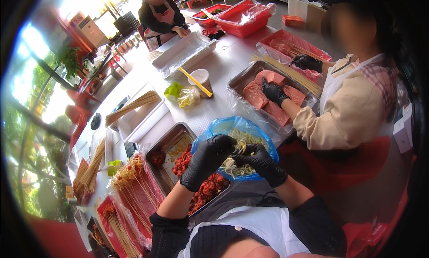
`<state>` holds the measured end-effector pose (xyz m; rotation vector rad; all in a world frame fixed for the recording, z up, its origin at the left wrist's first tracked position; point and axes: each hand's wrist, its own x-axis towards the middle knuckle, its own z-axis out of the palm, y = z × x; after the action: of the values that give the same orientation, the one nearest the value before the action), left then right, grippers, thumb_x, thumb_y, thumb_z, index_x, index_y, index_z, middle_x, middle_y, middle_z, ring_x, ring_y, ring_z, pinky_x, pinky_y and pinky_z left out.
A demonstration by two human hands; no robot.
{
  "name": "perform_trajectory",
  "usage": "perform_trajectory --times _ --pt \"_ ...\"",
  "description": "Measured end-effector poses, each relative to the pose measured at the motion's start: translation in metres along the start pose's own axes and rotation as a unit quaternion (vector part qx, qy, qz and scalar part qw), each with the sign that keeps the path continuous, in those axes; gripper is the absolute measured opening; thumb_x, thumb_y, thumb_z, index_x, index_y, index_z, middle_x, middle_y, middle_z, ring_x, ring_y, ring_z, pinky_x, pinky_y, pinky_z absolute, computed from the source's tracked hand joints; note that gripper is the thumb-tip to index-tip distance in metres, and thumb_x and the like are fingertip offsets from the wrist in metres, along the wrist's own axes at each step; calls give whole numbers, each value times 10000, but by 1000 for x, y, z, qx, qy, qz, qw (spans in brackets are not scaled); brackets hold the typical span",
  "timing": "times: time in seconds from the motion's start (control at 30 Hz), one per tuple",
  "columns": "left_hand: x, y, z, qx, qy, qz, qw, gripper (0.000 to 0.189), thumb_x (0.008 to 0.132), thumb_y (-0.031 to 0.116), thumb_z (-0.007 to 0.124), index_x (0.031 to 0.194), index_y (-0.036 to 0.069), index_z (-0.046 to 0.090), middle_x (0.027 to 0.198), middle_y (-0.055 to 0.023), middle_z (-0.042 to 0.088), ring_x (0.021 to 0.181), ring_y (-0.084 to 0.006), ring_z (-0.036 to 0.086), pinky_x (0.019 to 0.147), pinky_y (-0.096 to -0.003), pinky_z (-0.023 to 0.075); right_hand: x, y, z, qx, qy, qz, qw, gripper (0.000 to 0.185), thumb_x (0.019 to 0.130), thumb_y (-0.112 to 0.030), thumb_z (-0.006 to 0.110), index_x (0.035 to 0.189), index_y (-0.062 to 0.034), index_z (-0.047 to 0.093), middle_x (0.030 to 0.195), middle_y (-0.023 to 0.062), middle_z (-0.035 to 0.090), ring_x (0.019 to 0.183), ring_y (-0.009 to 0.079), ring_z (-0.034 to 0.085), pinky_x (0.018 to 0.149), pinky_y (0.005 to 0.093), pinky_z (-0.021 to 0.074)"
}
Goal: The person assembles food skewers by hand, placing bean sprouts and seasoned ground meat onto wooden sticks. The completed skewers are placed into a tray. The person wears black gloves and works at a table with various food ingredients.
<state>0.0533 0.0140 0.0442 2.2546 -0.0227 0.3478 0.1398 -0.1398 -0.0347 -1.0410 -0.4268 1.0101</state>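
Note:
In black gloves, my left hand (212,159) and my right hand (263,162) meet over a blue plastic bag (272,150) of bean sprouts (243,137). A few sprouts show between the fingers of both hands, which are pinched together. Beneath and to the left of my left hand lies a metal tray (187,132) with red-seasoned chopped meat (209,191) heaped along its right side. One small lump of the meat (157,159) sits apart near the left wall. The bag overlaps the tray's right edge.
At right a co-worker's gloved hand (274,92) presses pink meat slabs (256,93) in a lined tray. Loaded skewers (129,172) fill red-lined trays at left. A paper cup (200,78) with a yellow straw stands ahead. Another person (164,18) works across the table.

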Motion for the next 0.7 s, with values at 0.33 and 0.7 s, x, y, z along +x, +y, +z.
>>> perform_trajectory --times 0.33,0.7 --pt "-9 5 17 261 64 120 956 133 751 92 561 878 103 602 812 -72 588 784 -267 552 703 -371 439 0 1 1 39 3 -22 999 158 824 -118 644 913 12 632 810 81 645 698 127 610 658 250 499" --pt "-12 2 26 262 59 122 956 245 723 39 578 967 60 567 789 -89 567 759 -269 551 691 -345 445 5 16 -7 86 5 -62 994 189 830 -118 632 981 -5 616 868 68 637 759 135 614 694 251 503"
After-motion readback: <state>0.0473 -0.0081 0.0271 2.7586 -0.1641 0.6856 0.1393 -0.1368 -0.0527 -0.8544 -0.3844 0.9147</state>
